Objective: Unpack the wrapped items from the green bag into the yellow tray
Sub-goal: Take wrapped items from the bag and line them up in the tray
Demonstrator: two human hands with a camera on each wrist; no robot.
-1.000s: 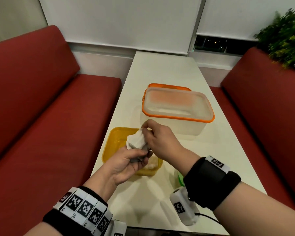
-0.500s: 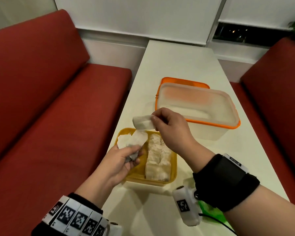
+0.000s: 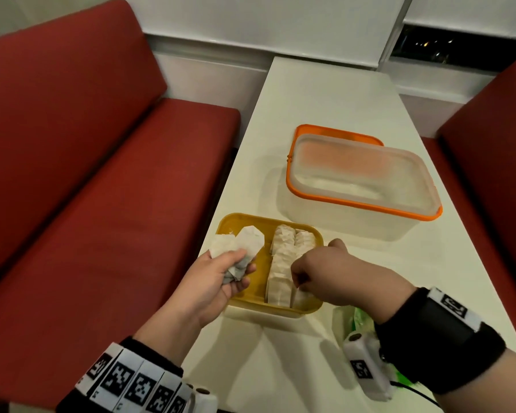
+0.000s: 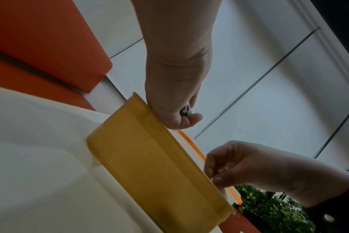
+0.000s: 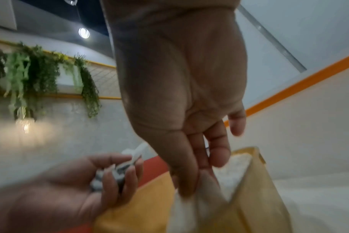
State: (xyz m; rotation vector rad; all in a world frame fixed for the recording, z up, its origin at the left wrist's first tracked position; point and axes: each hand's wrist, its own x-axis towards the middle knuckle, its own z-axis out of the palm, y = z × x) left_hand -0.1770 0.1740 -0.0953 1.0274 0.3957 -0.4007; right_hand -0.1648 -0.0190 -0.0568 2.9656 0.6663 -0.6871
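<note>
Lowered since half a second ago, the right hand (image 3: 325, 272) has carried its small white wrapped item (image 5: 186, 206) from above the yellow tray (image 3: 318, 236) down into the tray's near right corner, where fingertips (image 5: 184, 181) and thumb pinch its top edge; it now stands beside the rows of paper-wrapped packets (image 3: 283, 263) already filed along the tray's right half; these packets look light, soft and easily crushed, so I judge a gentle pinch at the upper fold is the place to hold, not a squeeze across the body. To the tray's left the left hand (image 3: 218, 278) is curled round a bunch of crumpled white wrappers (image 3: 239, 248), held over the tray's bare left half. Just beneath the right wrist a scrap of the green bag (image 3: 361, 318) shows on the white counter (image 3: 325, 96); beyond the tray stands a clear box with an orange rim (image 3: 361, 177); red benches (image 3: 87, 174) flank the counter.
</note>
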